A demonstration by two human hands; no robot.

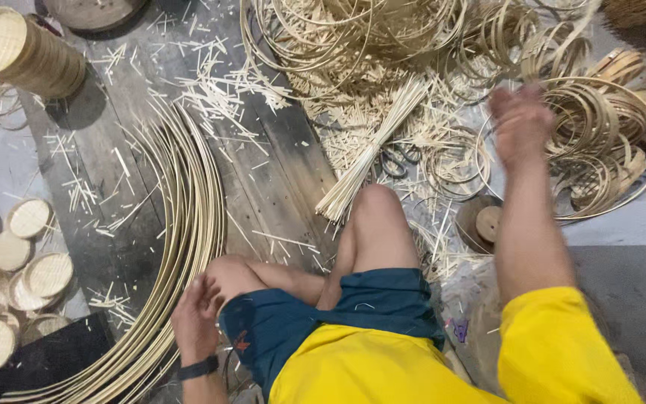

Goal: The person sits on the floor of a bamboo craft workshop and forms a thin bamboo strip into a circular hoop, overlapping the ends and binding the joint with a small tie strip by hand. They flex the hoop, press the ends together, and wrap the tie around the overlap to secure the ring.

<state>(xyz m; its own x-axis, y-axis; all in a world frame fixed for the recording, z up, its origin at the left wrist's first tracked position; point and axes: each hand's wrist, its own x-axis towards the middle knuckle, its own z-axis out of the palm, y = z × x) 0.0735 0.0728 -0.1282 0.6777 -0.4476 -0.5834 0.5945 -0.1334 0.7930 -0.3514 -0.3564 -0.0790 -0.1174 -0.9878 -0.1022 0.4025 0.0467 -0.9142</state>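
Note:
I sit on dark floor planks [278, 164] with my knees bent. My left hand [194, 314] rests by my left knee, fingers curled, touching the long curved bamboo strips [181, 224] that arc along the floor. My right hand [521, 123] is stretched forward and blurred, hovering over coiled bamboo rings [600, 142] at the right; whether it holds anything cannot be told. A bundle of straight thin bamboo sticks [371, 153] lies in front of my right knee.
A stack of round woven lids [20, 52] lies on its side at the top left, and several flat woven discs [9, 277] lie at the left. Loose tangled strips [353, 37] and shavings cover the top centre. Scissors [398, 161] and a wooden round block [480, 223] lie near my right knee.

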